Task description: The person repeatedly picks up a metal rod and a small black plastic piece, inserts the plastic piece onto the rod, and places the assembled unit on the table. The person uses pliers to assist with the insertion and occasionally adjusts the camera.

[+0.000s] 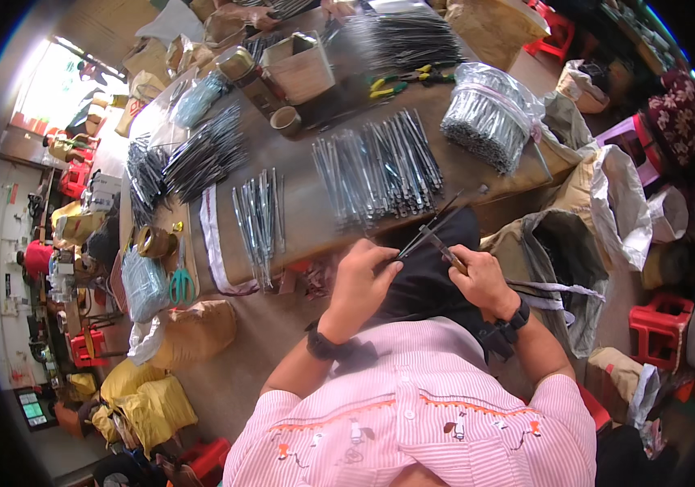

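My left hand (363,280) pinches the near end of a thin dark metal rod (436,217) that slants up and to the right over my lap. My right hand (481,280) grips a small dark tool (443,246) whose tip meets the rod close to the left fingers. Both hands hover just in front of the brown table's (303,199) near edge. On the table beyond them lies a spread of several grey metal rods (380,166), with a smaller row (260,215) to the left.
A clear bag of bundled rods (489,114) sits at the table's right. A cardboard box (303,69), a tape roll (286,122) and yellow-handled pliers (400,81) lie farther back. Green scissors (181,284), sacks (193,329) and red stools (660,321) surround me.
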